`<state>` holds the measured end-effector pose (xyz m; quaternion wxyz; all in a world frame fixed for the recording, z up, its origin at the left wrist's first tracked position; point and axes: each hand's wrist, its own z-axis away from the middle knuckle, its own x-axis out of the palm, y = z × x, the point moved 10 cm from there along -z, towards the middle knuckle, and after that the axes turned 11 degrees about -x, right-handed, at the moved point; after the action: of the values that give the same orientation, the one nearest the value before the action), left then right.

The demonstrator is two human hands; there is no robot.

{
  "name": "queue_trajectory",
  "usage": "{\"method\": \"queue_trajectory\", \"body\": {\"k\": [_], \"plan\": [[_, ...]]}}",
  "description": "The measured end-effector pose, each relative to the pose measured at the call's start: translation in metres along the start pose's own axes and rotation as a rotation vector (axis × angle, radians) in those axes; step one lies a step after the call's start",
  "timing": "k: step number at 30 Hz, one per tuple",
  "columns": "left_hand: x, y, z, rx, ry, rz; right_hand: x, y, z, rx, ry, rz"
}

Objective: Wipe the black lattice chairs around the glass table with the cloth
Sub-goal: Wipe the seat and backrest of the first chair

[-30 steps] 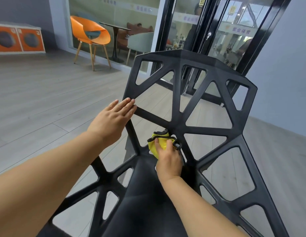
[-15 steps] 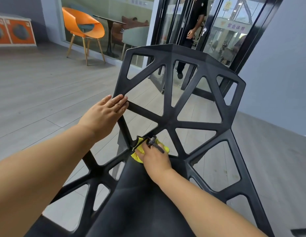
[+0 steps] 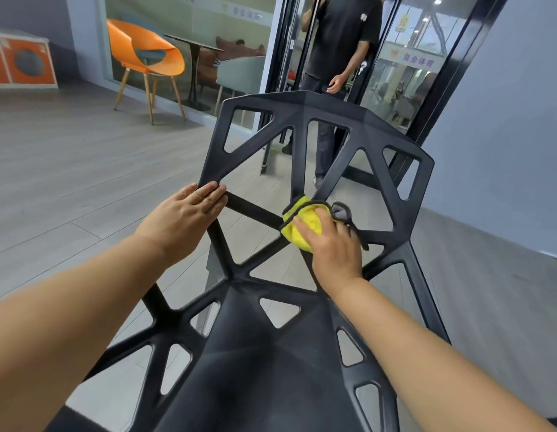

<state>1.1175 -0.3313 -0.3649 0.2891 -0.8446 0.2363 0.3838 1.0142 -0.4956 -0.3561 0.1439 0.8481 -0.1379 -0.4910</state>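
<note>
right hand (image 3: 333, 244) gripped a bunched yellow cloth (image 3: 302, 226), soft-piled with dark grey trim, its fingers curled over it, pressing it against the hub where the backrest struts met. the cloth lay under and ahead of the fingers, its grey edge trailing right of the knuckles. left hand (image 3: 183, 219) lay flat, fingers straight and together, on the backrest's left edge. black lattice chair (image 3: 302, 104): smooth, matt, with triangular openings. both forearms reached forward over the seat.
</note>
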Motion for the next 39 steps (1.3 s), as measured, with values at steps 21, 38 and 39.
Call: {"method": "queue_trajectory", "body": {"k": [21,38,39], "plan": [[-0.001,0.002,0.007,-0.024,-0.128,0.006,0.075,-0.001,0.108,0.369,-0.737,-0.095],[0.005,-0.002,0.007,-0.031,-0.195,0.008,0.082,-0.112,0.026,0.461,-0.505,-0.443],[0.004,-0.001,0.007,-0.026,-0.193,0.008,0.078,-0.115,0.025,0.405,-0.506,-0.419]]}}
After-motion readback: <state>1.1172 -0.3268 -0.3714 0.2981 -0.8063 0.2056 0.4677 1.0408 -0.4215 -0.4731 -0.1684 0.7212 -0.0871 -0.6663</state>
